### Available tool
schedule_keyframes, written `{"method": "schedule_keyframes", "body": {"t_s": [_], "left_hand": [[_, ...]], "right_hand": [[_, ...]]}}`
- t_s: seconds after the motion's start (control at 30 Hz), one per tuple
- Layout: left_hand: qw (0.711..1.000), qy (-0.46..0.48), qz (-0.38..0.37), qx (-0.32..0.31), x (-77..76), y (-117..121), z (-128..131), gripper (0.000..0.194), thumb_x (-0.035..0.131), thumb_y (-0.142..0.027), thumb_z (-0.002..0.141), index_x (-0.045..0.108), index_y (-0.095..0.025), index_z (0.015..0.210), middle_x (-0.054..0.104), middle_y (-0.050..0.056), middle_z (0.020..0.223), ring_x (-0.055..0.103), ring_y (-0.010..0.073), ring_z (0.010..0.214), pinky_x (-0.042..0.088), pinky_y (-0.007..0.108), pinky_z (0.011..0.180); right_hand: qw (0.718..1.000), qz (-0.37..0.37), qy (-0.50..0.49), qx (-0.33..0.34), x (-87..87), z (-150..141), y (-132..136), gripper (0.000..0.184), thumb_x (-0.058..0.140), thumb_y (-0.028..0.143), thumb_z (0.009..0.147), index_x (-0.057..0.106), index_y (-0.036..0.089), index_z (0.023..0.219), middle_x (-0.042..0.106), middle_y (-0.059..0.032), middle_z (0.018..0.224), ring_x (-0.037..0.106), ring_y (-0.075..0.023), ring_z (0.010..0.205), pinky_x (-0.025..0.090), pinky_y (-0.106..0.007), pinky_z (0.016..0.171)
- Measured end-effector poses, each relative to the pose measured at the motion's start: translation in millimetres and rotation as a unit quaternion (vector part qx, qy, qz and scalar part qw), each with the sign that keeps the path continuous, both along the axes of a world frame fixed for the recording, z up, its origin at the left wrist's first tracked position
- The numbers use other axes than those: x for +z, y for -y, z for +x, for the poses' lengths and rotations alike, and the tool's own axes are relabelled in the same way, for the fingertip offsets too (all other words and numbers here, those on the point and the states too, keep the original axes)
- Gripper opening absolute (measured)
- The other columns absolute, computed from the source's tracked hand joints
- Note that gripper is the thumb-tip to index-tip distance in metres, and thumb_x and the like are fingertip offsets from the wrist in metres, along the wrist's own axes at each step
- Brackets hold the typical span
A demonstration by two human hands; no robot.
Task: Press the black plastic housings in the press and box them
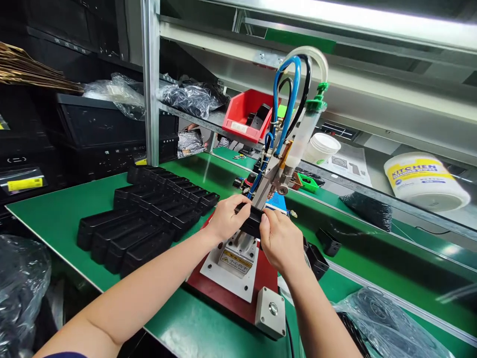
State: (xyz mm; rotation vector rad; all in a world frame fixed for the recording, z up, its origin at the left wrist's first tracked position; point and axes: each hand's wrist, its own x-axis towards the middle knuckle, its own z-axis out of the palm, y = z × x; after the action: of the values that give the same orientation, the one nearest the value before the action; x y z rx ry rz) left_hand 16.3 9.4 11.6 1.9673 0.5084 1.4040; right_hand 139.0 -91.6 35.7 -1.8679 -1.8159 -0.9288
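Between my two hands is a black plastic housing (pixel 250 222), gripped at both ends. My left hand (pixel 230 218) pinches its left end with thumb and fingers. Around the right end my right hand (pixel 280 237) is closed, thumb on the near face. The housing sits at the fixture of a small bench press (pixel 238 258), under its head with a clear syringe (pixel 301 136) and blue tubes (pixel 296 79). My fingers hide part of the housing and the fixture. A grey box with a round metal button (pixel 273 309) is mounted at the front of the red base (pixel 219 293).
Several black housings (pixel 149 204) stand in rows on the green table (pixel 48 209) at left. More black parts (pixel 316 258) lie at right, near a plastic bag (pixel 391 318). A red bin (pixel 246 114) and white tubs (pixel 425 179) stand on the shelf.
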Motion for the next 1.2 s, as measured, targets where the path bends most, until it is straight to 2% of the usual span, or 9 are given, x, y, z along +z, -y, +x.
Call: {"method": "schedule_keyframes", "body": {"t_s": [0.1,0.3,0.43,0.67,0.9,1.0,1.1,1.2], "left_hand": [[0.998,0.054,0.037,0.020,-9.5,1,5,0.024,0.044,-0.023,0.086,0.067,-0.017,0.089,0.068,0.006,0.089,0.063,0.0182,0.087,0.048,0.030,0.081],[0.993,0.096,0.060,0.038,-19.7,-2,10,0.026,0.044,-0.020,0.087,0.068,-0.017,0.093,0.068,0.006,0.089,0.063,0.0169,0.084,0.049,0.030,0.077],[0.993,0.081,0.059,0.056,-20.3,-1,9,0.026,0.044,-0.021,0.087,0.069,-0.017,0.092,0.069,0.006,0.088,0.064,0.0165,0.081,0.049,0.029,0.074],[0.994,0.052,0.056,0.077,-19.5,2,7,0.025,0.045,-0.023,0.087,0.068,-0.018,0.091,0.070,0.005,0.090,0.064,0.0173,0.085,0.048,0.029,0.076],[0.998,0.038,-0.011,0.049,-15.3,6,6,0.024,0.044,-0.029,0.089,0.066,-0.021,0.092,0.070,0.004,0.097,0.063,0.0196,0.095,0.046,0.032,0.085],[0.997,0.052,-0.031,0.046,-15.3,9,3,0.026,0.045,-0.035,0.091,0.062,-0.021,0.102,0.068,0.005,0.102,0.062,0.0199,0.094,0.047,0.033,0.085],[0.996,0.072,-0.057,0.022,-20.4,10,-1,0.035,0.047,-0.043,0.090,0.055,-0.019,0.114,0.066,0.007,0.105,0.062,0.0189,0.091,0.048,0.032,0.081],[0.994,0.080,-0.077,-0.018,-25.0,9,0,0.042,0.054,-0.049,0.086,0.055,-0.018,0.113,0.066,0.006,0.097,0.062,0.0172,0.082,0.049,0.029,0.074]], "right_hand": [[0.999,0.019,-0.016,0.023,-4.8,4,-1,0.037,0.027,0.030,0.098,0.061,0.016,0.104,0.067,-0.0080,0.092,0.062,-0.0195,0.081,0.043,-0.030,0.065],[0.995,0.073,-0.033,0.055,-10.9,6,-4,0.035,0.032,0.026,0.096,0.064,0.013,0.102,0.069,-0.0069,0.093,0.061,-0.0179,0.083,0.044,-0.028,0.070],[0.994,0.088,-0.032,0.063,-10.0,8,-6,0.037,0.033,0.025,0.095,0.067,0.011,0.098,0.070,-0.0068,0.090,0.063,-0.0176,0.079,0.045,-0.028,0.069],[0.993,0.060,-0.075,0.071,-7.4,12,-9,0.038,0.032,0.025,0.096,0.068,0.015,0.095,0.071,-0.0039,0.087,0.065,-0.0161,0.080,0.046,-0.026,0.071],[0.984,0.046,-0.150,0.083,-8.6,13,-10,0.042,0.031,0.034,0.097,0.069,0.017,0.098,0.071,-0.0061,0.095,0.065,-0.0199,0.090,0.048,-0.032,0.080],[0.959,0.043,-0.253,0.122,-13.9,15,-8,0.043,0.034,0.044,0.096,0.067,0.019,0.107,0.069,-0.0075,0.105,0.063,-0.0216,0.099,0.047,-0.036,0.088],[0.909,0.081,-0.384,0.142,-26.8,18,-2,0.047,0.038,0.051,0.093,0.059,0.018,0.120,0.063,-0.0095,0.121,0.058,-0.0221,0.110,0.044,-0.039,0.096],[0.877,0.116,-0.443,0.142,-38.3,16,1,0.052,0.043,0.055,0.089,0.057,0.018,0.122,0.060,-0.0102,0.125,0.055,-0.0228,0.114,0.043,-0.039,0.096]]}}
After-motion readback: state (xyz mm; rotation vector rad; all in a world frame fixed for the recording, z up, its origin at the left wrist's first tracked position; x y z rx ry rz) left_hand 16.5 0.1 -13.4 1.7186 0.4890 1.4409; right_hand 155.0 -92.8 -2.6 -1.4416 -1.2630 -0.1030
